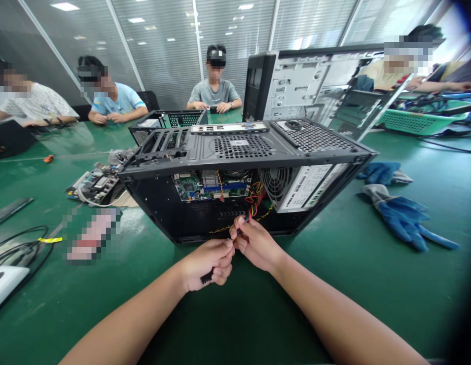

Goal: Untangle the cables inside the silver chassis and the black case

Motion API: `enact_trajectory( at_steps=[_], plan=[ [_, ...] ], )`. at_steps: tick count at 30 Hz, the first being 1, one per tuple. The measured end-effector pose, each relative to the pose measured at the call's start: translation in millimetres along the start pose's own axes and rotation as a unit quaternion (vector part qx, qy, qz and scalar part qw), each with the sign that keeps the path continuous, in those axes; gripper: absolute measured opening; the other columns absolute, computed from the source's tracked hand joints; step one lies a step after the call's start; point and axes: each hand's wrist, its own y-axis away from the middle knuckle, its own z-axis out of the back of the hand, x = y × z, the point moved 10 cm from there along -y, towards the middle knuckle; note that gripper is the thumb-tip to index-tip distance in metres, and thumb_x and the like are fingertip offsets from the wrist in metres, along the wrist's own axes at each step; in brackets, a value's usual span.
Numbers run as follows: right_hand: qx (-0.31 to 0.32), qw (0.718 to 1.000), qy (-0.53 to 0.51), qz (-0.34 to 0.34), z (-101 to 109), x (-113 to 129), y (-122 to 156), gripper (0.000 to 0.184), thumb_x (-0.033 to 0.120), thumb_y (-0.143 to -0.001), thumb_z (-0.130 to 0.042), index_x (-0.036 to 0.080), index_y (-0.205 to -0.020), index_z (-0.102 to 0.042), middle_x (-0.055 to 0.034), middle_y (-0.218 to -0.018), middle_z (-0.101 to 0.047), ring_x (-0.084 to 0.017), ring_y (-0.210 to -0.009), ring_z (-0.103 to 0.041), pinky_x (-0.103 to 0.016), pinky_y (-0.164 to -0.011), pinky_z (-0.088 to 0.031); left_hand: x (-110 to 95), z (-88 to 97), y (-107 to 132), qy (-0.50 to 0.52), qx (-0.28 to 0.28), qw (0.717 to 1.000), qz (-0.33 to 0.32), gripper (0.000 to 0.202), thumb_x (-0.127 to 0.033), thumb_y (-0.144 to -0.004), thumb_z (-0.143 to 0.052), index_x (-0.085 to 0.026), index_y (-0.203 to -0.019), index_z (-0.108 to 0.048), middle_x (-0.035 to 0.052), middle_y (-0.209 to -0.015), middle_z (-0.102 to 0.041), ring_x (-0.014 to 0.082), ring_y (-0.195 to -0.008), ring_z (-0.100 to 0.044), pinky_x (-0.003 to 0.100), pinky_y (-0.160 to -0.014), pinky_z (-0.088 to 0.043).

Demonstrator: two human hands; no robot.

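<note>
An open black computer case (155,208) lies in front of me, its open side facing me. Inside are a green motherboard (189,188) and a power supply (309,190) with a fan grille and a white label. Red, yellow and black cables (254,197) run from beside the power supply down to my hands. My right hand (258,246) is closed, pinching the cable ends near the case's lower edge. My left hand (208,263) is closed against the right fingertips, with a black ridged connector (207,277) showing under its curled fingers. What the fingertips meet on is too small to make out.
Behind stand another opened case (296,83) and a smaller black frame (178,119). Left lie loose circuit parts (96,182), black cables (14,235) and a white box (9,284). Blue gloves (398,213) and a green basket (421,121) are right. Several people sit around the table (144,314).
</note>
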Motion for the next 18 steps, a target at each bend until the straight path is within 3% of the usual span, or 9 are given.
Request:
enact_trajectory(
  at_steps=[4, 12, 18],
  plan=[
    [-0.002, 1.0, 0.003, -0.004, -0.2, 0.1, 0.5, 0.029, 0.043, -0.083, -0.066, 0.019, -0.075, -0.052, 0.0012, -0.066, -0.057, -0.008, -0.05, -0.036, -0.023, -0.053, -0.034, -0.5, 1.0, -0.2, -0.009, -0.007, 1.0, -0.002, 0.041, -0.048, -0.086, -0.062, -0.019, -0.071, -0.036, -0.0103, -0.049, -0.024, 0.0036, -0.041, -0.023, 0.014, -0.039, -0.02],
    [-0.001, 1.0, -0.006, -0.004, -1.7, 0.6, 0.5, 0.028, 0.042, -0.083, -0.067, 0.02, -0.075, -0.052, 0.001, -0.067, -0.058, -0.008, -0.05, -0.033, -0.023, -0.051, -0.031, 2.1, -6.5, 4.0, 0.069, 0.036, 0.996, 0.047, 0.03, -0.039, -0.089, -0.06, -0.018, -0.074, -0.043, -0.0102, -0.047, -0.018, 0.0049, -0.041, -0.019, 0.014, -0.039, -0.017],
    [-0.007, 1.0, 0.004, -0.007, 1.0, -1.5, 0.1, 0.028, 0.042, -0.083, -0.066, 0.02, -0.076, -0.052, 0.0011, -0.066, -0.058, -0.008, -0.05, -0.036, -0.023, -0.052, -0.033, -2.6, -0.1, 0.3, -0.04, -0.015, 0.999, -0.004, 0.041, -0.05, -0.085, -0.06, -0.02, -0.071, -0.035, -0.0107, -0.049, -0.024, 0.0041, -0.041, -0.023, 0.016, -0.04, -0.019]
  ],
)
